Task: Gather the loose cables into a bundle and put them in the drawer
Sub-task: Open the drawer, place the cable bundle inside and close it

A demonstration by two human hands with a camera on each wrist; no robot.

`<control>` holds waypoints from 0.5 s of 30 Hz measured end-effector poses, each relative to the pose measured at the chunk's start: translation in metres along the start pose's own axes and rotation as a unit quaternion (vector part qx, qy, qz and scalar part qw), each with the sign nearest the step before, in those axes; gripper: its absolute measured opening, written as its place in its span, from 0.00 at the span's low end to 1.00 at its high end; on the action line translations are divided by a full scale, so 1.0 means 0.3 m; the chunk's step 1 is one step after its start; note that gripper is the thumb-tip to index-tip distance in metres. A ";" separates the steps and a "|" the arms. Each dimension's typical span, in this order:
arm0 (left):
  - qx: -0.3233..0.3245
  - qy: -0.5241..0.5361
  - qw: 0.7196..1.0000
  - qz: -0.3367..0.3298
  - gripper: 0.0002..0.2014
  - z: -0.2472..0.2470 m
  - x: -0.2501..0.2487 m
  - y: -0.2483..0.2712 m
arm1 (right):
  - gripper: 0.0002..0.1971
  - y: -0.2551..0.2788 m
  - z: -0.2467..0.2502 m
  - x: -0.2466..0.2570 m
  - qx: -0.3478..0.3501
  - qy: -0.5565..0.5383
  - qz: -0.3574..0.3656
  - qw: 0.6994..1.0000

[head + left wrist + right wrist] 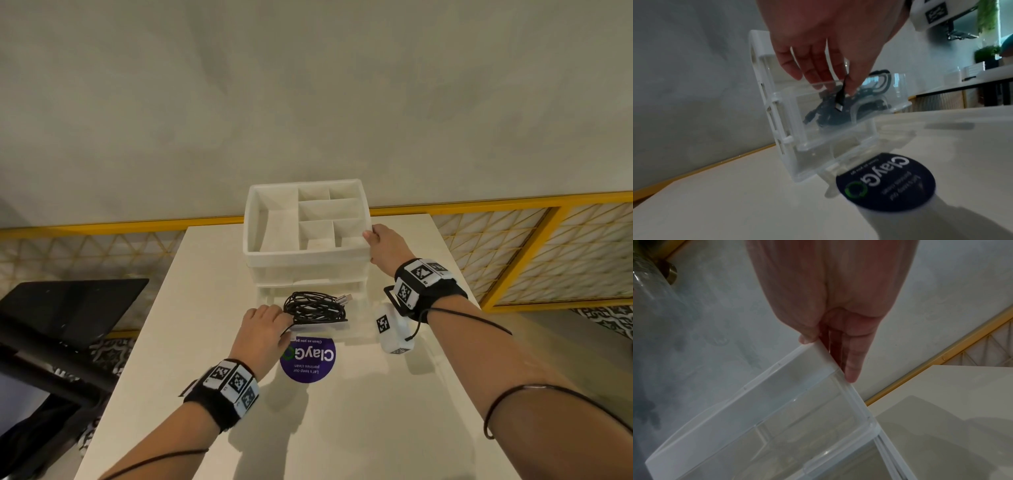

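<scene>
A coiled black cable bundle (313, 308) lies inside the clear drawer (359, 310), which is pulled out of the bottom of the white organizer (308, 270). My left hand (265, 325) is at the drawer's left front, fingers pointing down into it. In the left wrist view, the left hand (818, 48) pinches a loose cable end (840, 99) with a metal plug above the bundle (828, 115) in the drawer (818, 134). My right hand (387, 246) grips the organizer's top right corner. In the right wrist view, the thumb of that hand (828, 296) is on the organizer's rim (777, 386) and the fingers are down its side.
The organizer stands at the far end of a white table (308, 428), against a grey wall. A round purple sticker (308, 359) lies just in front of the drawer. A black furniture piece (68, 315) stands left of the table; a yellow lattice railing (513, 253) runs behind.
</scene>
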State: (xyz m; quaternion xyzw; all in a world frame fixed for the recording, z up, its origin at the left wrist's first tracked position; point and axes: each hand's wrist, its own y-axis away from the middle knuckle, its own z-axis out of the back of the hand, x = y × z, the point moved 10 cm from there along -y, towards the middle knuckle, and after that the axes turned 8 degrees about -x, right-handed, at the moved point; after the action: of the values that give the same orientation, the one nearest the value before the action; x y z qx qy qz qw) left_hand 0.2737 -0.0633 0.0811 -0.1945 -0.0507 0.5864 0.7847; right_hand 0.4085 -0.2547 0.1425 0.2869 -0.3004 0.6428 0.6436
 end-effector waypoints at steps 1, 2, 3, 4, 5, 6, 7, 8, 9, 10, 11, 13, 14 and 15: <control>0.004 -0.003 1.000 -0.007 0.08 0.001 0.000 -0.009 | 0.17 0.000 0.000 0.000 0.000 -0.001 0.000 1.000; 0.011 -0.003 1.000 -0.013 0.05 0.001 0.003 -0.017 | 0.17 0.000 -0.001 -0.001 0.001 -0.002 -0.001 1.000; 0.020 0.001 1.000 -0.014 0.03 0.002 0.009 -0.026 | 0.17 0.001 -0.002 -0.002 0.001 -0.004 -0.001 1.000; 0.030 0.010 0.999 -0.009 0.03 0.003 0.018 -0.036 | 0.17 0.001 -0.003 -0.004 0.001 -0.005 -0.002 1.000; 0.044 0.020 0.999 0.000 0.05 0.006 0.027 -0.047 | 0.17 0.000 -0.003 -0.005 0.001 -0.007 -0.003 1.000; 0.065 0.029 0.997 0.009 0.07 0.004 0.032 -0.057 | 0.17 0.000 -0.005 -0.007 0.001 -0.009 -0.005 1.000; 0.083 0.035 0.996 0.014 0.09 0.002 0.032 -0.069 | 0.17 -0.001 -0.006 -0.009 0.001 -0.011 -0.006 1.000; 0.099 0.035 0.994 0.015 0.11 0.000 0.028 -0.083 | 0.17 -0.001 -0.006 -0.011 0.001 -0.013 -0.008 1.000; 0.128 0.027 0.991 0.013 0.12 -0.010 0.019 -0.093 | 0.17 -0.001 -0.006 -0.011 0.001 -0.015 -0.009 1.000; 0.161 0.018 0.987 0.013 0.13 -0.024 0.010 -0.097 | 0.17 -0.001 -0.006 -0.012 0.001 -0.016 -0.010 1.000; 0.184 0.011 0.983 0.011 0.14 -0.035 0.000 -0.098 | 0.17 0.000 -0.004 -0.012 0.000 -0.016 -0.009 1.000; 0.196 -0.012 0.980 0.001 0.17 -0.042 -0.013 -0.103 | 0.17 0.000 -0.003 -0.011 -0.001 -0.015 -0.009 1.000; 0.190 -0.030 0.981 -0.007 0.19 -0.040 -0.019 -0.103 | 0.17 0.000 -0.003 -0.012 -0.002 -0.015 -0.009 1.000; 0.177 -0.049 0.983 -0.014 0.19 -0.034 -0.026 -0.103 | 0.17 -0.001 -0.003 -0.013 -0.002 -0.016 -0.009 1.000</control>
State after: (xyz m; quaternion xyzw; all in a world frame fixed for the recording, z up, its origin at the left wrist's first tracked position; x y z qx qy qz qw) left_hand 0.3022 -0.0804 0.0843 -0.0231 0.0131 0.5840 0.8113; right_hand 0.4089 -0.2564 0.1390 0.2987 -0.3092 0.6320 0.6448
